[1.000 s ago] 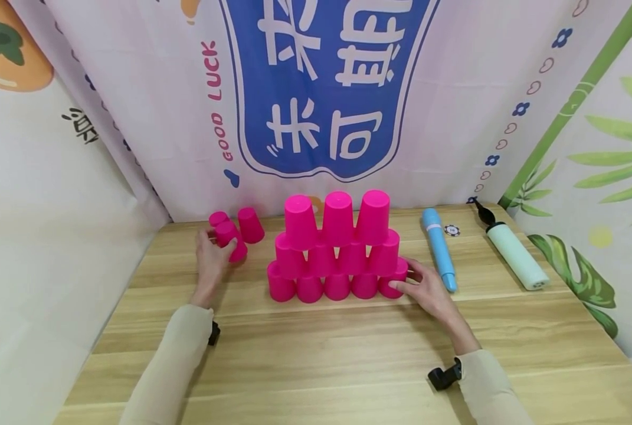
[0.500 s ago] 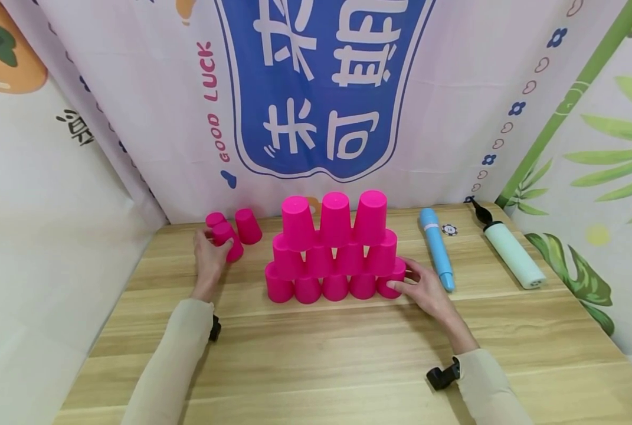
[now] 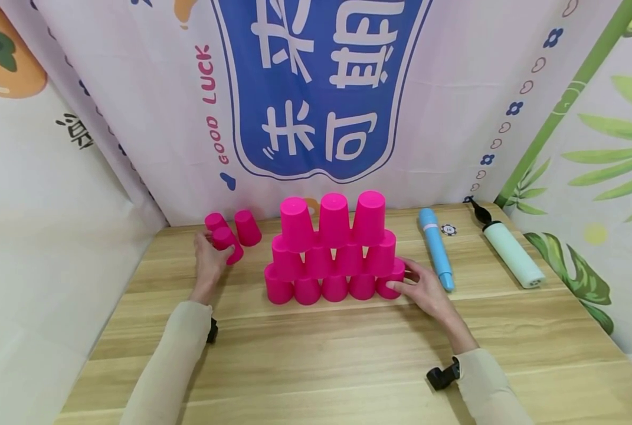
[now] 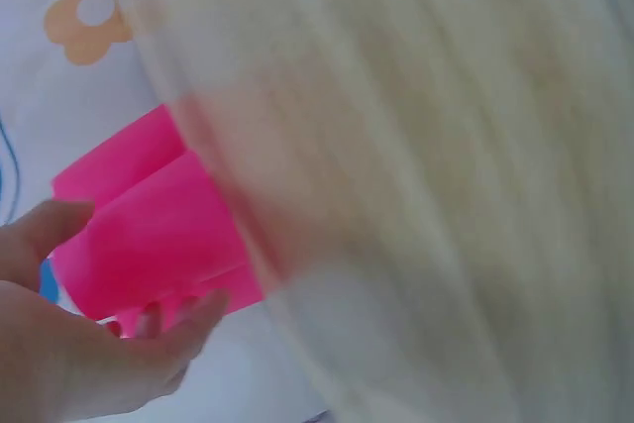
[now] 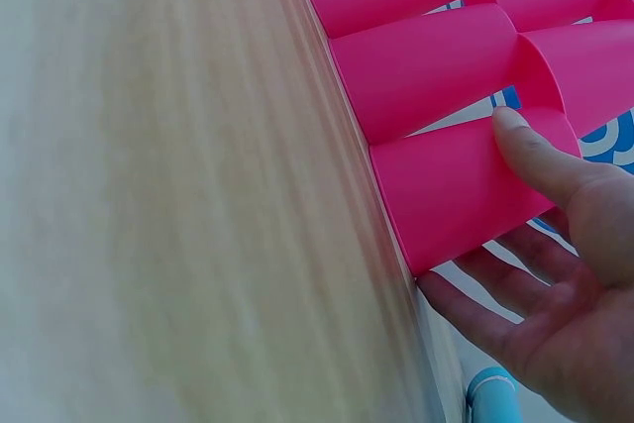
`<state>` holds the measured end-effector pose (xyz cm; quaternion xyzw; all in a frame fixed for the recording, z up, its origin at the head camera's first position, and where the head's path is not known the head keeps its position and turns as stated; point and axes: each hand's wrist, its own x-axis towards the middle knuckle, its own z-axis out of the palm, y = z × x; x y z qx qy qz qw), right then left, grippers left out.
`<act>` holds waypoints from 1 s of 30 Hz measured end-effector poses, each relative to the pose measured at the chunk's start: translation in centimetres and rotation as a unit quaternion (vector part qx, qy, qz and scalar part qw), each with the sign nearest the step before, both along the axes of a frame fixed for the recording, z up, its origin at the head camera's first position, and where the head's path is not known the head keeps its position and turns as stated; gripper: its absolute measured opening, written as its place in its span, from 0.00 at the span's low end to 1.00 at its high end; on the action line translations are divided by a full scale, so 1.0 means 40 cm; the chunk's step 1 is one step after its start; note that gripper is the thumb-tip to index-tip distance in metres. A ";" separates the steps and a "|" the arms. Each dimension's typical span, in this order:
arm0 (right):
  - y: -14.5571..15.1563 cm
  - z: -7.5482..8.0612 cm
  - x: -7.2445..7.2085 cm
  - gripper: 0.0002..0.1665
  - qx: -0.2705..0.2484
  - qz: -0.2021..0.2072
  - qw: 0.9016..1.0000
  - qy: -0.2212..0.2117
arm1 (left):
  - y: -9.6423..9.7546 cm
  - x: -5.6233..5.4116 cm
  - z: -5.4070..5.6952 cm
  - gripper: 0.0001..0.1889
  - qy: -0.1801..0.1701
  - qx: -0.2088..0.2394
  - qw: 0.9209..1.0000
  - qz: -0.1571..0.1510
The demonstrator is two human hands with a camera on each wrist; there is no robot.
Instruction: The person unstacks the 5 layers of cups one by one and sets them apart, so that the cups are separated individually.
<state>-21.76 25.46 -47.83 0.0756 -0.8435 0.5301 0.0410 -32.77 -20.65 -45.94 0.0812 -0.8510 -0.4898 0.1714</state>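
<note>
A pyramid of upturned pink cups (image 3: pixel 334 260) stands mid-table, in three tiers, with three cups on top. My right hand (image 3: pixel 427 292) holds the end cup (image 5: pixel 466 190) of the bottom row; in the right wrist view its thumb lies on the near side and the fingers reach round the other side. Left of the pyramid, my left hand (image 3: pixel 211 260) grips a single pink cup (image 3: pixel 228 243) between thumb and fingers, and that cup leans. Behind it are two more upturned pink cups, one partly hidden (image 3: pixel 215 220) and one apart (image 3: pixel 248 228).
Right of the pyramid lies a light-blue tube (image 3: pixel 436 248) with a small chip (image 3: pixel 448 229) beside it. Farther right is a pale-green hand pump (image 3: pixel 512 254) with a black nozzle. A printed cloth (image 3: pixel 443 118) hangs at the wooden table's (image 3: pixel 316 366) back edge.
The cup in my left hand has dropped slightly and leans more. My right hand stays on the bottom end cup, and the pyramid stands as before. The head view has shifted a little.
</note>
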 end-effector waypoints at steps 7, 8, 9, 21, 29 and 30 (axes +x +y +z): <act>0.001 -0.007 -0.005 0.40 -0.002 0.006 1.000 0.003 | 0.035 0.034 0.068 0.33 0.066 -0.093 0.993 0.020; 0.001 -0.008 -0.005 0.39 -0.003 0.008 1.000 0.003 | 0.050 0.042 0.091 0.32 0.084 -0.096 0.992 0.023; 0.001 -0.008 -0.004 0.40 -0.001 0.009 1.000 0.003 | 0.069 0.054 0.119 0.30 0.100 -0.090 0.991 0.020; 0.003 -0.001 -0.002 0.39 -0.001 0.002 1.000 0.006 | 0.302 0.213 0.377 0.37 0.147 0.066 0.950 -0.269; 0.003 -0.004 -0.003 0.39 -0.001 0.009 1.000 0.002 | 0.325 0.218 0.356 0.42 0.110 -0.002 0.958 -0.267; 0.003 -0.003 -0.003 0.39 -0.002 0.009 1.000 0.003 | 0.325 0.219 0.352 0.42 0.107 -0.006 0.958 -0.265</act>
